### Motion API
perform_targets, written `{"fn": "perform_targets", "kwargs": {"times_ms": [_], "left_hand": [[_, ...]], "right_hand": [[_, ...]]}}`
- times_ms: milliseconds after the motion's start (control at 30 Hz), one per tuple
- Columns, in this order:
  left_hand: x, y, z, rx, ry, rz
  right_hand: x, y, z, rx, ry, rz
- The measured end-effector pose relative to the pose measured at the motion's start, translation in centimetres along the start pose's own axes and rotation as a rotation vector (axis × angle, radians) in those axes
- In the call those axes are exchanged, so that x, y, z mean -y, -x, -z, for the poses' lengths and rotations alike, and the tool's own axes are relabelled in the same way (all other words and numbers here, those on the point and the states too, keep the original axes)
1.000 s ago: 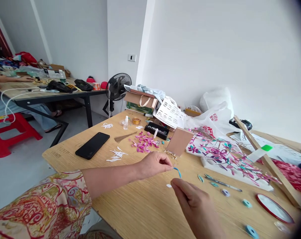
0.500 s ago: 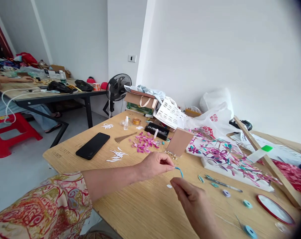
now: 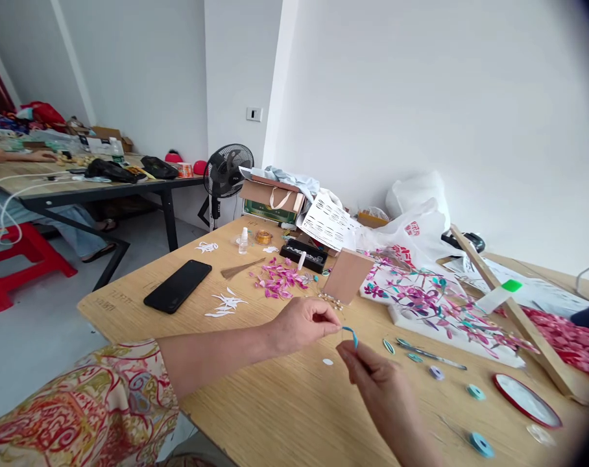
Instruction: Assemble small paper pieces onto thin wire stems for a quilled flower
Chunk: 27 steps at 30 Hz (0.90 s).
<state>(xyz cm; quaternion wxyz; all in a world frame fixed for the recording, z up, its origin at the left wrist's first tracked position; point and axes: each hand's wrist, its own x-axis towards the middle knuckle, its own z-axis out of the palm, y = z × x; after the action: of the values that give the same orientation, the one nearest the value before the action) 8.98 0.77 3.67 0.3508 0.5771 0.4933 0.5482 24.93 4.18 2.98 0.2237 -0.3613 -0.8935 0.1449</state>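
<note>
A thin blue paper strip (image 3: 351, 335) is held just above the wooden table (image 3: 285, 415). My left hand (image 3: 301, 322) pinches its left end between thumb and fingers. My right hand (image 3: 379, 383) comes in from the lower right and its fingertips pinch the strip's other, curled end. Below the hands lies a small white paper oval (image 3: 327, 362). To the right rest a teal paper leaf (image 3: 388, 346), metal tweezers (image 3: 433, 356) and several coiled paper rolls (image 3: 474, 392).
A black phone (image 3: 178, 286), white paper cutouts (image 3: 226, 302) and pink paper petals (image 3: 279, 280) lie at the left. A floral quilling picture (image 3: 435, 305), a red-rimmed lid (image 3: 527, 401), a wooden stick (image 3: 511, 311), bags and boxes crowd the right and back. Another person's arm rests on the far table (image 3: 80, 181).
My right hand has risen a little and closed on the strip's curled end, which my left hand still holds. The view has shifted slightly to the right.
</note>
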Motion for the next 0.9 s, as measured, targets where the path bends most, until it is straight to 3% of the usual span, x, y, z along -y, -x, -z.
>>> {"fn": "perform_targets", "kwargs": {"times_ms": [100,233,333,433,533,633,700,800,900], "left_hand": [[0.4,-0.1,0.0,0.013,-0.238,-0.123],[0.3,0.1,-0.2,0.194,-0.393,-0.326],[-0.3,0.3,-0.4,0.227,-0.236,-0.246],[-0.7,0.4,-0.6,0.132,-0.026,-0.049],[-0.5,0.2,-0.5,0.021,0.039,0.036],[-0.1,-0.1,-0.4,-0.041,-0.083,-0.014],[0.2,-0.2,-0.4,-0.001,-0.233,-0.108],[0.4,-0.1,-0.6,0.155,-0.405,-0.266],[0.1,0.2,-0.7,0.258,-0.346,-0.308]], "right_hand": [[1.7,1.4,0.4,0.012,0.113,0.100],[2.4,0.2,3.3,-0.064,0.186,0.112],[1.0,-1.7,4.3,-0.070,0.093,0.033],[-0.5,-2.4,2.8,0.007,-0.089,-0.062],[-0.7,-1.2,0.3,0.037,-0.174,-0.111],[0.6,0.8,-0.9,0.034,-0.081,-0.042],[1.7,1.5,-0.2,0.021,0.039,0.045],[2.4,0.8,2.3,-0.047,0.147,0.098],[1.4,-1.1,4.1,-0.058,0.095,0.041]]}}
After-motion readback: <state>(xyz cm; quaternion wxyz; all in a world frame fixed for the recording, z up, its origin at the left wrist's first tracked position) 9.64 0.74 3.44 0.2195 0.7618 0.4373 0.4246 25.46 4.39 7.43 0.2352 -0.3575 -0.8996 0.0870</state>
